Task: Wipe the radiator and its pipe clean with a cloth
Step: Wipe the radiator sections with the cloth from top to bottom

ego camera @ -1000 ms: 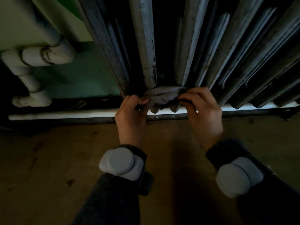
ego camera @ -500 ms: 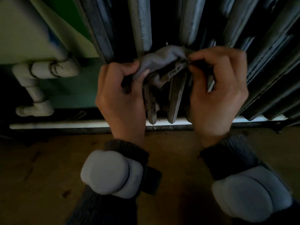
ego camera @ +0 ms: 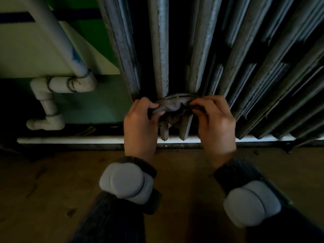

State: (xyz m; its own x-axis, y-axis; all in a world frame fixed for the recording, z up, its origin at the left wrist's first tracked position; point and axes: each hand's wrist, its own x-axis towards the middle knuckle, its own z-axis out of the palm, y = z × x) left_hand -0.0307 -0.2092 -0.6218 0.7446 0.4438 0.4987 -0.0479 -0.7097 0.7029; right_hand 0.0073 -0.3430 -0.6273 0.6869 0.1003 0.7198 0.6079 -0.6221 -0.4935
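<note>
Dim floorboards (ego camera: 52, 181) are lying below the radiator (ego camera: 161, 50). Your left hand (ego camera: 140, 123) and right hand (ego camera: 217, 123) are pinching the limp, light cloth (ego camera: 173, 104) by its ends, so it is probably bunching easily around the stiff fins.

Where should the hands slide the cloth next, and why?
Probably up the fins. The left hand and right hand stretch the grey cloth across two radiator fins close to their bottom ends, so most of the dusty metal lies above. The white pipe on the left can likely wait.
</note>
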